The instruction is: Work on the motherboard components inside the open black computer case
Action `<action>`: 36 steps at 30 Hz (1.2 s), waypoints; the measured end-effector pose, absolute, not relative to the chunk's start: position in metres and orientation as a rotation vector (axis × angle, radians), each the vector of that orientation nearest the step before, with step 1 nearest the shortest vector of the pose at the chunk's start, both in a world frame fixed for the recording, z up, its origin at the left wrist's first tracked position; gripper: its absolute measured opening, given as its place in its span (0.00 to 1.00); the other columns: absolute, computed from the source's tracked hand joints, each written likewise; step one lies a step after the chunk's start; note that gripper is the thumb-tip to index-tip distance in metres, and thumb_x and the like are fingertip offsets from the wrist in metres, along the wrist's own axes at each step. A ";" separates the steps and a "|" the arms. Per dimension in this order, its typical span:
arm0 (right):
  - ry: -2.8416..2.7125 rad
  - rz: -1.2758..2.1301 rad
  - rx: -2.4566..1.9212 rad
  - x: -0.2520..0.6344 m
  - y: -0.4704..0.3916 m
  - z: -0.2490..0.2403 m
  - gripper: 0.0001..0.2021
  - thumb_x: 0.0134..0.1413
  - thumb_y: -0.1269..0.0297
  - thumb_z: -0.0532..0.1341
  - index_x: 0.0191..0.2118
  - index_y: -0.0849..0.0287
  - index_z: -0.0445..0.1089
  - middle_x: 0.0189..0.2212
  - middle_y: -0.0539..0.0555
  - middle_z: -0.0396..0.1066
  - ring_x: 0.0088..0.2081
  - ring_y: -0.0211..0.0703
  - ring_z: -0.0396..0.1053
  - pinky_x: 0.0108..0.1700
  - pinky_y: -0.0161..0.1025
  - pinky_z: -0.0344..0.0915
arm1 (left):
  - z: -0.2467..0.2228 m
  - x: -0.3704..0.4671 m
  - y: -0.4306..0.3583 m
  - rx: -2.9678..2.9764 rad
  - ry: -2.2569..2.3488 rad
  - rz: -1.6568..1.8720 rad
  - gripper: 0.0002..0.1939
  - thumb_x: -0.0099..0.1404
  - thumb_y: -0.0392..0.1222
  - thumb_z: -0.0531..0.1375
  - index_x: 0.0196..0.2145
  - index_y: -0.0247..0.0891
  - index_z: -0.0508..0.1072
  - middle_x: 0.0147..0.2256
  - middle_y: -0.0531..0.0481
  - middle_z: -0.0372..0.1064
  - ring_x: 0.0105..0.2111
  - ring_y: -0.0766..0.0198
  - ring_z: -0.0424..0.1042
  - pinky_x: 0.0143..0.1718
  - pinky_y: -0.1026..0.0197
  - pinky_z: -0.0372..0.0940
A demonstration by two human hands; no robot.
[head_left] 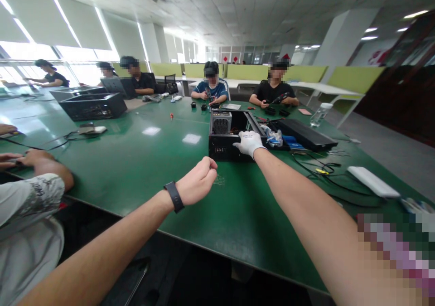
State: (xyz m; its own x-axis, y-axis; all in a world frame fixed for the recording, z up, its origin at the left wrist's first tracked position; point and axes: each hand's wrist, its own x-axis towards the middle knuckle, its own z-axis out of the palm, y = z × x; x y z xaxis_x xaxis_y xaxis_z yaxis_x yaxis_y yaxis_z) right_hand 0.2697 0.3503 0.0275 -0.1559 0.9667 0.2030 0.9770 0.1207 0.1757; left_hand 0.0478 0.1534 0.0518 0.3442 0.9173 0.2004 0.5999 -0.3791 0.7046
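Two hands: gloved right hand [249, 143] fingers gripping boxy black metal computer case [227, 139], bare left hand [198, 185] fingers clenched

Second black case [93, 105] far left on green table [142, 161]; white slab, maybe power bank [373, 182], right; water bottle [320, 114] beyond.

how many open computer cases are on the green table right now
2. One open computer case lies under the gloved right hand near the table's middle; the other case sits far left, by seated people. More may be hidden behind them.
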 end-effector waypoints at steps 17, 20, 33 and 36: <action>-2.315 -0.529 -1.832 0.270 0.180 0.015 0.21 0.59 0.44 0.55 0.44 0.58 0.68 0.40 0.59 0.70 0.43 0.52 0.66 0.42 0.46 0.55 | 0.093 0.088 0.196 2.347 1.560 0.832 0.25 0.62 0.42 0.62 0.53 0.28 0.63 0.46 0.35 0.70 0.48 0.54 0.70 0.51 0.54 0.64; -2.326 -0.530 -1.803 0.272 0.143 0.013 0.20 0.58 0.44 0.56 0.43 0.57 0.68 0.39 0.58 0.70 0.42 0.51 0.65 0.40 0.45 0.51 | 0.088 0.102 0.206 2.457 1.608 0.661 0.22 0.61 0.43 0.62 0.50 0.28 0.68 0.48 0.35 0.71 0.50 0.53 0.70 0.52 0.56 0.64; -2.337 -0.405 -1.764 0.274 0.024 0.013 0.14 0.55 0.49 0.62 0.38 0.54 0.68 0.33 0.54 0.68 0.37 0.50 0.62 0.37 0.44 0.46 | 0.049 0.147 0.219 2.533 1.551 -0.600 0.23 0.40 0.42 0.74 0.37 0.34 0.81 0.41 0.39 0.78 0.43 0.48 0.75 0.49 0.57 0.68; -2.336 -0.361 -1.775 0.273 0.011 0.013 0.13 0.54 0.50 0.63 0.37 0.54 0.68 0.32 0.54 0.68 0.36 0.50 0.61 0.37 0.44 0.45 | 0.030 0.153 0.226 2.502 1.589 -0.626 0.25 0.38 0.46 0.74 0.36 0.34 0.82 0.36 0.39 0.79 0.41 0.47 0.76 0.45 0.54 0.71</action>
